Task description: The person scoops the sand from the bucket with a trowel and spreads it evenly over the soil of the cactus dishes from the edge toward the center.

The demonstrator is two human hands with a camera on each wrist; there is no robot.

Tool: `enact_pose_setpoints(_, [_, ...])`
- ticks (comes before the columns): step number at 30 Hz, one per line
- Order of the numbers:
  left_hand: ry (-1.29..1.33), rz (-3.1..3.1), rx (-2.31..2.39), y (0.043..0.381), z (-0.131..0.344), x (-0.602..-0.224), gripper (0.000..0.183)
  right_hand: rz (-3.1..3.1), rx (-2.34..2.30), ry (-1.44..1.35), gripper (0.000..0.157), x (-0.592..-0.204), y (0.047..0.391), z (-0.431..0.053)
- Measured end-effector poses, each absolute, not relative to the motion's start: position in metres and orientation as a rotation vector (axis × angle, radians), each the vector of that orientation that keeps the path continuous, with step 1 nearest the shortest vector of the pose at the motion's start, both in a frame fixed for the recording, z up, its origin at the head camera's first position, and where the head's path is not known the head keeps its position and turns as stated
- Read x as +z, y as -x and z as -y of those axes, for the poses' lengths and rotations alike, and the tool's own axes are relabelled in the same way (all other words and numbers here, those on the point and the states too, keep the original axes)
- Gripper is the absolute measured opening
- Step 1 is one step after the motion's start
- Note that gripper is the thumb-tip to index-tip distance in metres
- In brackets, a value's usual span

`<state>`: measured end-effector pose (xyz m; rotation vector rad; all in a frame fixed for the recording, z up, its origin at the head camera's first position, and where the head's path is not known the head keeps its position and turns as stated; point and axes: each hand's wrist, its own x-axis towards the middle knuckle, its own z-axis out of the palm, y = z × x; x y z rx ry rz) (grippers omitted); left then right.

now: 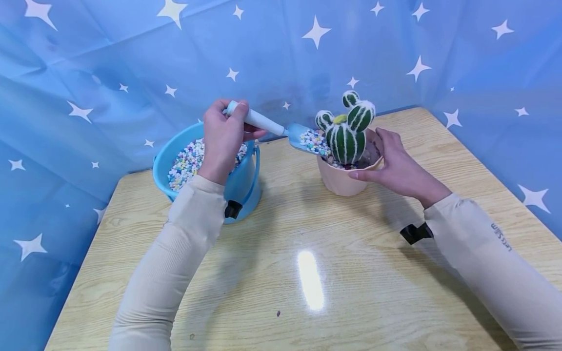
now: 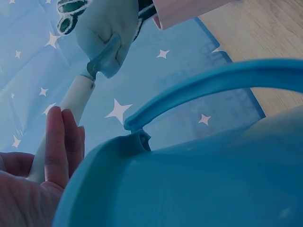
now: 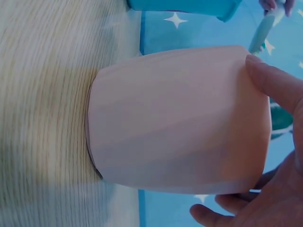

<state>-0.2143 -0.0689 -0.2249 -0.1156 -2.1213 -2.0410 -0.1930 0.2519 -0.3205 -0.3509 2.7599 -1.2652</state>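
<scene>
My left hand (image 1: 226,134) grips the pale handle of a small blue shovel (image 1: 263,121). Small multicoloured pebbles (image 1: 313,141) lie on its blade, which is at the left rim of a pink flowerpot (image 1: 341,181). In that pot stands a green cactus (image 1: 347,141) with white stripes, with brown soil and some pebbles around it. Thumb and fingers of my right hand (image 1: 397,165) hold the pot by its right rim. The right wrist view shows the thumb (image 3: 272,80) on the pot's side. Below my left hand is a blue bucket (image 1: 243,187) of such pebbles.
Both the bucket and the pot stand on a wooden table (image 1: 272,273). The bucket's handle (image 2: 213,78) hangs down its right side. A tiny dark bit (image 1: 278,313) lies near the front. Behind the table hangs a blue cloth (image 1: 263,48) with white stars.
</scene>
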Motion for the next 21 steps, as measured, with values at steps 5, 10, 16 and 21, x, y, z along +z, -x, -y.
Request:
enact_pose_setpoints(5, [0.136, 2.137, -2.028, 0.213, 0.068, -0.222, 0.022, -2.752, -1.272, 0.357, 0.121, -0.320, 0.194, -0.253])
enact_pose_setpoints(10, [0.137, 2.145, -2.027, 0.213, 0.066, -0.219, 0.022, -2.776, -1.272, 0.342, 0.124, -0.320, 0.194, -0.251])
enact_pose_setpoints(16, [0.152, 2.171, -2.005, 0.211, 0.065, -0.216, 0.023, -2.770, -1.255, 0.362, 0.124, -0.319, 0.191, -0.252])
enact_pose_setpoints(21, [0.154, 2.185, -1.994, 0.210, 0.064, -0.214, 0.024, -2.768, -1.259, 0.386, 0.121, -0.319, 0.191, -0.253])
